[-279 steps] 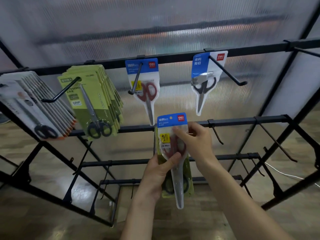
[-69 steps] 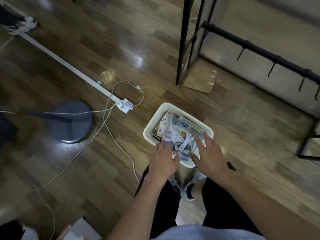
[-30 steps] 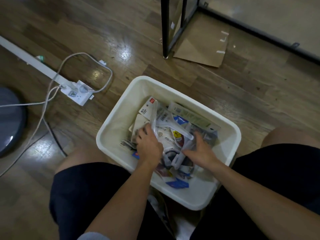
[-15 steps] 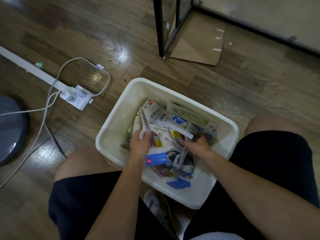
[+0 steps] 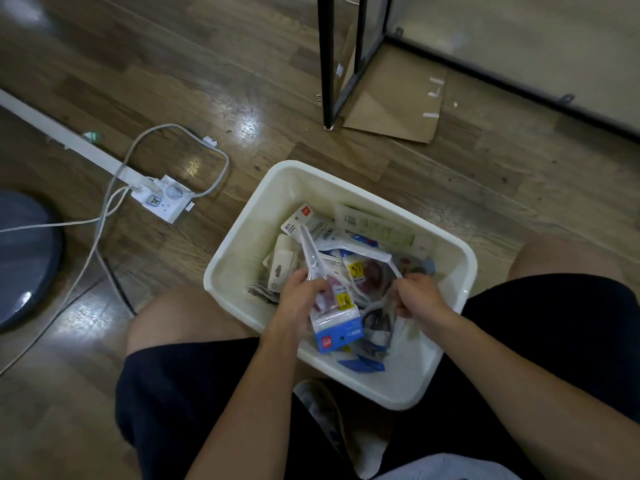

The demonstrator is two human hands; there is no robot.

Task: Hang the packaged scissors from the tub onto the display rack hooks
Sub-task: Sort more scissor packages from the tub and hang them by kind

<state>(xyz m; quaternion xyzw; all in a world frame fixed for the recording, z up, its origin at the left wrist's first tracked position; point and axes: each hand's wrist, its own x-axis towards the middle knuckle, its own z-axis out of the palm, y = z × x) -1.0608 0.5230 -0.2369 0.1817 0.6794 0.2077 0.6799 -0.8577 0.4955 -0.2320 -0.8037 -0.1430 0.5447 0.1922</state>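
A white plastic tub [image 5: 242, 244] sits on the wooden floor between my knees, holding several packaged scissors in a loose pile. My left hand [image 5: 299, 299] grips a scissors pack with a blue header card [image 5: 337, 327], its clear blade tip pointing away from me. My right hand [image 5: 420, 296] pinches another clear pack [image 5: 384, 306] lying in the pile. Only the black legs of the display rack [image 5: 327, 64] show, at the top of the view; its hooks are out of sight.
A white power strip [image 5: 162, 199] with looping cables lies left of the tub, beside a white floor strip. A round grey base [image 5: 24, 258] sits at the far left. Flattened cardboard [image 5: 398, 105] lies under the rack legs. My shoe is just below the tub.
My left hand has lifted the blue-header pack a little higher and closer to me. My right hand has closed its pinch on a pack in the pile.
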